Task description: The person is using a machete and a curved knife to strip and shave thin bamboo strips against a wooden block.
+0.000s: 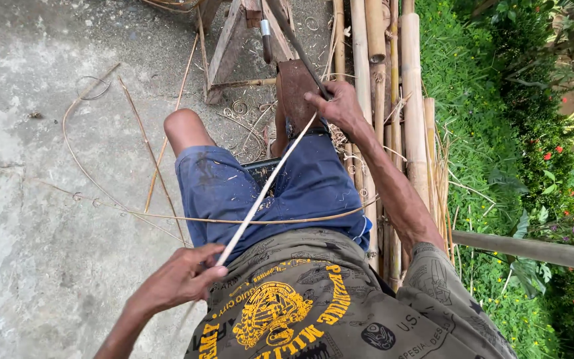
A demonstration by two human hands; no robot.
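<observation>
- Left hand [182,279], near left, fingers pinched shut on the pale cane strip [264,189].
- Right hand [333,105], far, gripping the dark blade [298,45] over that strip.

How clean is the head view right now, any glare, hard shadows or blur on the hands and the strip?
Head view: soft, even daylight, no glare, no hard shadows; the pale bamboo strip is sharp from the left hand to the right hand; wide-angle bending shows at the edges, on the bamboo poles and grey pipe; the concrete floor looks evenly exposed.
</observation>
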